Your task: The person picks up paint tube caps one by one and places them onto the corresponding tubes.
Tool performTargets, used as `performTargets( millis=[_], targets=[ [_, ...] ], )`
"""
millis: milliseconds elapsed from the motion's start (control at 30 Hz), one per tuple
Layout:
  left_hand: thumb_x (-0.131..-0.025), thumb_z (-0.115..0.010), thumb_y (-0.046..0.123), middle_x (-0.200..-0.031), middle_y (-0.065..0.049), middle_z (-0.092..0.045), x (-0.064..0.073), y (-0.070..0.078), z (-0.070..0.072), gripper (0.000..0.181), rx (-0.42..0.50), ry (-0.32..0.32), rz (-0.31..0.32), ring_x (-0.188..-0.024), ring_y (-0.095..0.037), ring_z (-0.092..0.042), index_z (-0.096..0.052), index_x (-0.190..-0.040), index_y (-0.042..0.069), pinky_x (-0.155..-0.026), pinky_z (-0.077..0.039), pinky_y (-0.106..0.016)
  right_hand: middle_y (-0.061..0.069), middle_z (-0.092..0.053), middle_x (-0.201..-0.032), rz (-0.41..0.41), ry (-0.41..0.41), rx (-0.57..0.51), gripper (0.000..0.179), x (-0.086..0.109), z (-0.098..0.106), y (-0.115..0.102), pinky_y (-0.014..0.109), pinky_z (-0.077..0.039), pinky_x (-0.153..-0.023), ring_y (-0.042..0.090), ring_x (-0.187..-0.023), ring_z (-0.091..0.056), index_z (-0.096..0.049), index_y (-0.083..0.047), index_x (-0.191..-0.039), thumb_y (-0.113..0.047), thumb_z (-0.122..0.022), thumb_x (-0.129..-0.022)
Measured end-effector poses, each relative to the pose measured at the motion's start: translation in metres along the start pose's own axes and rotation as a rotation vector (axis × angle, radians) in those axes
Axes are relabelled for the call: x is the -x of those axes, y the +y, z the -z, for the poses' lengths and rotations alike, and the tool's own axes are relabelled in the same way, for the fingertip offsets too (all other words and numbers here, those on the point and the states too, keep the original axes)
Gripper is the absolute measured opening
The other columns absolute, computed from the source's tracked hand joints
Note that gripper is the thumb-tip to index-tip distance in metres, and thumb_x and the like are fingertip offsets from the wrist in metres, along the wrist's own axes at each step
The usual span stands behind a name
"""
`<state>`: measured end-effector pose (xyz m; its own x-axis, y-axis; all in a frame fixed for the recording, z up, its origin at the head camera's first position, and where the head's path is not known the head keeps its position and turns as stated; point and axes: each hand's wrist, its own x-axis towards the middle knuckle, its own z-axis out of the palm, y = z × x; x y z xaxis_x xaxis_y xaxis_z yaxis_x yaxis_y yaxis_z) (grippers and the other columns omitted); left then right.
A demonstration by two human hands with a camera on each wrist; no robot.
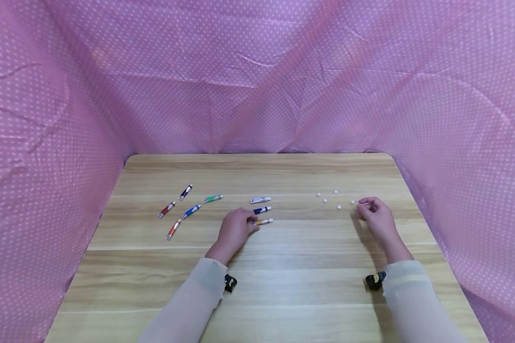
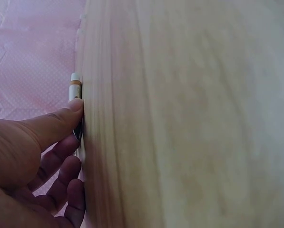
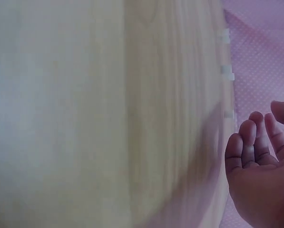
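My left hand [image 1: 235, 231] is low over the middle of the table, pinching a yellow-ochre paint tube [image 1: 264, 221] by its back end between thumb and fingers. In the left wrist view, the white-capped end of the ochre tube [image 2: 75, 88] sticks out past the thumb. Just beyond lie a dark blue tube [image 1: 262, 209], partly behind my fingers, and a white tube [image 1: 260, 200]. My right hand [image 1: 377, 219] hovers at the right with fingers loosely bent, nothing visible between them. Beside its fingertips is a small white cap [image 1: 353, 202].
Several more white caps [image 1: 324, 200] lie left of my right hand. On the left side are a green tube [image 1: 213, 198], a blue tube [image 1: 191, 211], and red, orange and dark violet tubes. Pink dotted cloth [image 1: 257, 105] surrounds the wooden table [image 1: 300, 286].
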<state>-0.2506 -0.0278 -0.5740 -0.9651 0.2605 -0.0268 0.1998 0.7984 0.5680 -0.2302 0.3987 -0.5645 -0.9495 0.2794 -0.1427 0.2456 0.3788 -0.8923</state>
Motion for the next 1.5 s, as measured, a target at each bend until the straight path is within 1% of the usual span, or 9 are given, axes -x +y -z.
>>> performTargets(
  millis=[133,267,500,767,900,1033,1233,1367,1500],
  targets=[
    [-0.089,-0.091,0.025,-0.116,-0.001,-0.08,0.001,0.0,0.001,0.027,-0.001,-0.001,0.013,-0.112,-0.025,-0.072,-0.082,-0.113,0.019,-0.105,-0.057,-0.045,-0.014,-0.061,-0.092,0.027,-0.007,0.143,0.037,-0.007,0.0,-0.001,0.017,-0.048,-0.075,-0.001,-0.081,-0.056,-0.061,0.001,-0.134,-0.024,-0.068,-0.107],
    [-0.088,-0.092,0.028,-0.12,-0.001,-0.079,0.004,0.001,0.004,0.03,0.034,-0.006,0.047,-0.116,-0.025,-0.071,-0.081,-0.114,0.018,-0.11,-0.056,-0.046,-0.003,-0.064,-0.096,0.043,-0.035,0.238,0.036,-0.013,-0.001,-0.004,0.02,-0.048,-0.073,0.005,-0.082,-0.057,-0.062,0.0,-0.133,-0.025,-0.065,-0.108],
    [-0.089,-0.089,0.043,-0.129,-0.002,-0.074,0.015,0.004,0.018,0.045,0.084,-0.036,0.103,-0.126,-0.028,-0.068,-0.078,-0.124,0.018,-0.116,-0.053,-0.048,0.003,-0.066,-0.098,0.04,-0.065,0.309,0.036,-0.024,0.0,-0.002,0.024,-0.049,-0.073,0.01,-0.083,-0.061,-0.062,0.0,-0.134,-0.026,-0.061,-0.109],
    [-0.097,-0.078,0.052,-0.132,-0.004,-0.071,0.028,0.012,0.05,0.048,0.104,-0.011,0.126,-0.124,-0.028,-0.066,-0.075,-0.13,0.018,-0.109,-0.056,-0.049,0.02,-0.075,-0.109,0.114,-0.086,0.427,0.035,-0.032,0.002,0.005,0.028,-0.051,-0.077,0.014,-0.083,-0.065,-0.068,-0.001,-0.132,-0.024,-0.066,-0.106],
    [-0.098,-0.077,0.053,-0.135,-0.005,-0.072,0.033,0.013,0.071,0.05,0.092,0.009,0.146,-0.125,-0.029,-0.066,-0.073,-0.133,0.017,-0.108,-0.056,-0.05,0.021,-0.078,-0.113,0.127,-0.088,0.449,0.034,-0.034,0.002,0.009,0.028,-0.051,-0.079,0.013,-0.087,-0.066,-0.07,-0.002,-0.131,-0.025,-0.067,-0.106],
    [-0.1,-0.076,0.05,-0.139,-0.007,-0.07,0.036,0.001,0.09,0.051,0.079,0.041,0.169,-0.127,-0.031,-0.065,-0.071,-0.136,0.016,-0.107,-0.056,-0.052,0.021,-0.078,-0.115,0.123,-0.084,0.447,0.032,-0.035,0.003,0.012,0.03,-0.049,-0.083,0.018,-0.094,-0.068,-0.073,-0.003,-0.13,-0.025,-0.067,-0.107],
    [-0.101,-0.074,0.054,-0.137,-0.013,-0.068,0.042,-0.03,0.109,0.053,0.079,0.104,0.224,-0.123,-0.035,-0.064,-0.071,-0.135,0.014,-0.101,-0.056,-0.053,0.022,-0.079,-0.118,0.123,-0.076,0.444,0.029,-0.036,0.004,0.014,0.034,-0.05,-0.09,0.027,-0.105,-0.071,-0.075,-0.004,-0.128,-0.024,-0.067,-0.108],
    [-0.105,-0.07,0.05,-0.131,-0.019,-0.069,0.05,-0.05,0.116,0.05,0.068,0.147,0.263,-0.116,-0.038,-0.066,-0.071,-0.134,0.01,-0.1,-0.053,-0.055,0.023,-0.078,-0.122,0.131,-0.087,0.437,0.028,-0.038,0.005,0.014,0.039,-0.052,-0.095,0.035,-0.112,-0.071,-0.076,-0.004,-0.127,-0.023,-0.066,-0.109],
    [-0.108,-0.067,0.042,-0.134,-0.023,-0.066,0.06,-0.066,0.117,0.048,0.069,0.163,0.321,-0.118,-0.041,-0.066,-0.067,-0.14,0.006,-0.099,-0.054,-0.057,0.025,-0.076,-0.128,0.13,-0.112,0.448,0.029,-0.039,0.005,0.014,0.052,-0.052,-0.105,0.043,-0.123,-0.068,-0.076,-0.004,-0.129,-0.023,-0.064,-0.11]
  ],
)
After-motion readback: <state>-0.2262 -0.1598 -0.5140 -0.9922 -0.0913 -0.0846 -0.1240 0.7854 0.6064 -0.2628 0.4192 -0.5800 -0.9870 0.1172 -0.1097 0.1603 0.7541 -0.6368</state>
